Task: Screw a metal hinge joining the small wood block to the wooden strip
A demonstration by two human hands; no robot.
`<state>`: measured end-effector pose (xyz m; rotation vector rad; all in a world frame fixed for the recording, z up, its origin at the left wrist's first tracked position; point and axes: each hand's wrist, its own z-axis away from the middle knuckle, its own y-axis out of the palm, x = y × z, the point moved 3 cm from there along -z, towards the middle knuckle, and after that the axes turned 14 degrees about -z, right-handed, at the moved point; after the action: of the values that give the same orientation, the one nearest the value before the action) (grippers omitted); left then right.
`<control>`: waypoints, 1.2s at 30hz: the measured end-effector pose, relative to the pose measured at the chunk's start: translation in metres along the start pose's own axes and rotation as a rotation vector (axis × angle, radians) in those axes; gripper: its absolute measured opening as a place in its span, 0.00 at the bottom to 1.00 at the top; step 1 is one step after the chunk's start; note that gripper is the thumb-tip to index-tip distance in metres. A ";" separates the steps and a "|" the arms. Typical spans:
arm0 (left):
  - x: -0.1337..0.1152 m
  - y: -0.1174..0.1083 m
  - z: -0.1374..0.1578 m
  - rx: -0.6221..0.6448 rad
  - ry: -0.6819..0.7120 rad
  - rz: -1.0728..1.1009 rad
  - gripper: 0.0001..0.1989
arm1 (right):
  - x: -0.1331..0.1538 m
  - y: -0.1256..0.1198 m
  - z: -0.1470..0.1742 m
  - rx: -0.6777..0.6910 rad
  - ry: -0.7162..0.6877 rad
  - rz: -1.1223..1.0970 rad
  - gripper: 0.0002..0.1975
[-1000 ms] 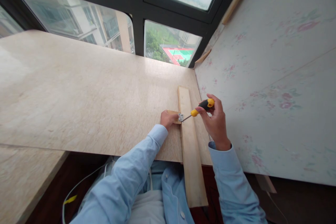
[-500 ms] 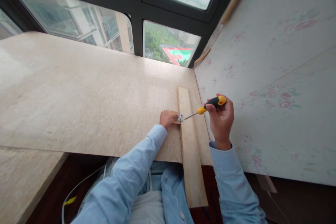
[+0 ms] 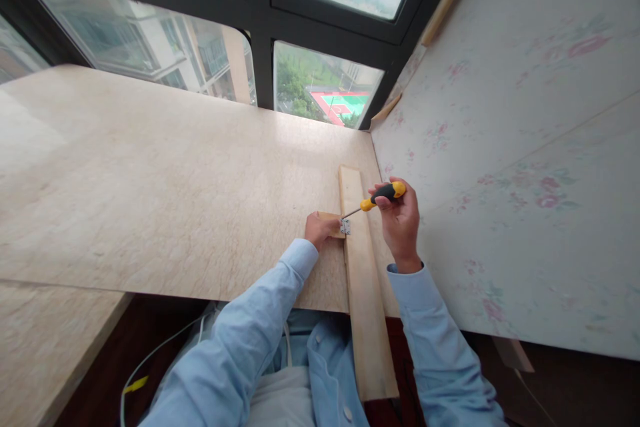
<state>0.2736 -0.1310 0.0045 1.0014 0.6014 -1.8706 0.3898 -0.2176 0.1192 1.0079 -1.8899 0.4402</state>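
My right hand [image 3: 400, 217] is closed round the black and yellow handle of a screwdriver [image 3: 384, 195]. The tool's tip reaches the upper left part of a small metal hinge [image 3: 345, 226]; whether it sits in a screw there is too small to tell. The hinge lies across the joint between a long wooden board [image 3: 369, 320] and a short wooden piece [image 3: 327, 216]. My left hand [image 3: 319, 229] grips the short piece close to the hinge, its fingers partly hidden. The long board overhangs the front edge of the sill toward my body.
A beige marble-patterned sill [image 3: 175, 193] spreads out to the left. Dark window frames [image 3: 260, 47] stand behind it. On the right rises a wall with floral paper [image 3: 500, 180]. A white cable [image 3: 150, 352] with a yellow tag hangs below the sill at left.
My right hand has moved left with the screwdriver, bringing its tip from the right of the hinge onto the hinge's left side. My left hand has stayed in place.
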 end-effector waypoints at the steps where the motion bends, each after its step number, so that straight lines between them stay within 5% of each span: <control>1: 0.000 0.000 0.000 -0.001 0.003 0.002 0.16 | -0.001 0.000 0.000 0.005 0.002 0.007 0.19; 7: 0.000 0.000 0.000 -0.020 0.021 -0.026 0.16 | -0.004 0.001 0.001 0.024 0.031 0.043 0.21; 15: 0.007 0.001 -0.007 -0.028 0.040 -0.015 0.16 | 0.009 0.007 -0.003 0.251 0.072 0.078 0.35; 29: 0.007 0.002 -0.005 -0.036 0.075 -0.058 0.14 | 0.046 0.005 0.000 0.657 0.127 0.261 0.22; 32: 0.008 0.002 -0.006 -0.038 0.076 -0.051 0.14 | 0.047 0.006 -0.002 0.630 0.088 0.308 0.22; 36: 0.008 0.002 -0.006 -0.044 0.078 -0.048 0.15 | 0.041 0.004 -0.011 0.382 -0.042 0.577 0.23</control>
<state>0.2757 -0.1311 -0.0053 1.0424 0.7155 -1.8587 0.3828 -0.2271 0.1606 0.6877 -2.1712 1.1565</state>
